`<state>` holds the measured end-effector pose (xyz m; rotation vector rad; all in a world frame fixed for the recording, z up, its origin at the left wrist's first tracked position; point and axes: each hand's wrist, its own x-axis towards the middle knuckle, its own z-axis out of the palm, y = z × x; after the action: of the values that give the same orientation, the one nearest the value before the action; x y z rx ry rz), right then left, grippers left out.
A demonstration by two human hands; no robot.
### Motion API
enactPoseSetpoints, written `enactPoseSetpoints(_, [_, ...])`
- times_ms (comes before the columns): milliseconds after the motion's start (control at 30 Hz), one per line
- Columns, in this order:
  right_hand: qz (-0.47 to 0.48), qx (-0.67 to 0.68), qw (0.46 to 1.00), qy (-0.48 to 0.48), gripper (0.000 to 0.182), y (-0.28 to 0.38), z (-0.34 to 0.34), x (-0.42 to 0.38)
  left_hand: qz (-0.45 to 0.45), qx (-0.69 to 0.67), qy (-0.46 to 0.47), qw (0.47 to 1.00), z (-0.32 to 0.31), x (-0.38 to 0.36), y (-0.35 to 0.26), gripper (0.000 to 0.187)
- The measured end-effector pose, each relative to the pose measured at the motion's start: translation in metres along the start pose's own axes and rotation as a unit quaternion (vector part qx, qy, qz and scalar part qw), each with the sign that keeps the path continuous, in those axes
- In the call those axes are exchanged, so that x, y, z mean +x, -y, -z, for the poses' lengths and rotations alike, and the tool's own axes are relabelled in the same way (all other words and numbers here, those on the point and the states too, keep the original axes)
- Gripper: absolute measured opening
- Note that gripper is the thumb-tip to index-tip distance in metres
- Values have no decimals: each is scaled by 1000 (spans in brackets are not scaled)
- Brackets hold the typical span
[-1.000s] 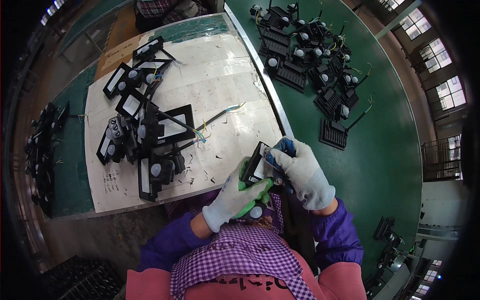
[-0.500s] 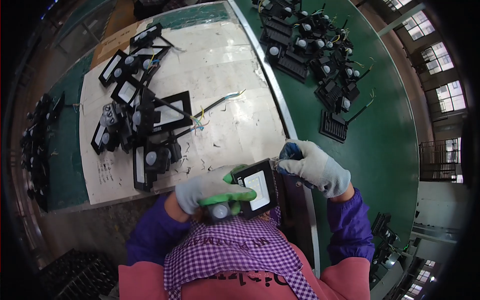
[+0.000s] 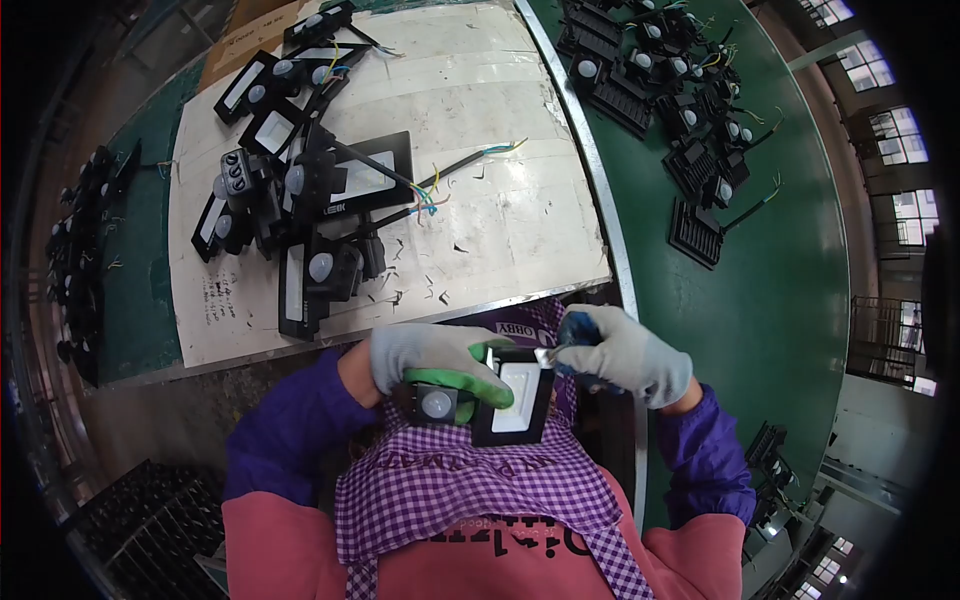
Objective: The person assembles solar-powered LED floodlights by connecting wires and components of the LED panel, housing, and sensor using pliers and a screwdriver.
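My left hand [image 3: 445,365], in a grey glove with green fingers, is closed on a small black floodlight [image 3: 515,405] with a white LED panel and a round sensor [image 3: 437,404]. The lamp is held before my checked apron, its panel facing up. My right hand [image 3: 625,355], in a grey glove with blue fingertips, pinches something small at the upper right corner of the lamp. What those fingers hold is too small to make out.
Several floodlights with loose wire ends [image 3: 370,175] lie piled on the white board [image 3: 500,230]. More lamps [image 3: 697,232] lie on the green surface [image 3: 725,330] beyond the metal edge [image 3: 590,150]. Another group [image 3: 85,260] lies at far left. A black rack [image 3: 150,530] stands lower left.
The floodlight has turned more upright in my left hand. My right hand has moved slightly left and down, closer to its corner. The whole view has shifted, with the table higher in it.
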<state>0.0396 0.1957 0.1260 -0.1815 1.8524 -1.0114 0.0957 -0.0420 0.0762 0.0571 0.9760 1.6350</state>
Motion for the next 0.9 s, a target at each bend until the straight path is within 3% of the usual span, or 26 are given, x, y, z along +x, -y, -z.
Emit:
enactPoseSetpoints(67, [0,7,999,-37,21,7,-7,-4,8,-4,9,1000,-2,5,-2,35])
enactPoseSetpoints(167, [-32,-103,994,-34,34,12,-7,-12,39,39,-7,998,-8,3,-6,25])
enactPoseSetpoints(267, [-75,-11,997,-28,39,8,-6,-14,28,45,-25,998,-11,6,-7,29])
enactPoseSetpoints(367, [-1,-91,995,-50,42,14,-14,-11,27,28,-4,999,-12,8,-9,26])
enactPoseSetpoints(567, [32,-61,993,-98,35,22,-31,-8,28,55,-4,998,-16,14,-7,24])
enactPoseSetpoints(667, [17,-92,994,-63,44,19,-28,-10,27,85,-27,996,-18,16,-6,22])
enactPoseSetpoints(767, [-12,-109,992,-59,41,22,-26,-14,19,40,-41,998,-17,15,-1,23])
enactPoseSetpoints(900, [96,-37,989,-109,32,14,-26,-17,-4,78,-11,997,-18,18,-12,26])
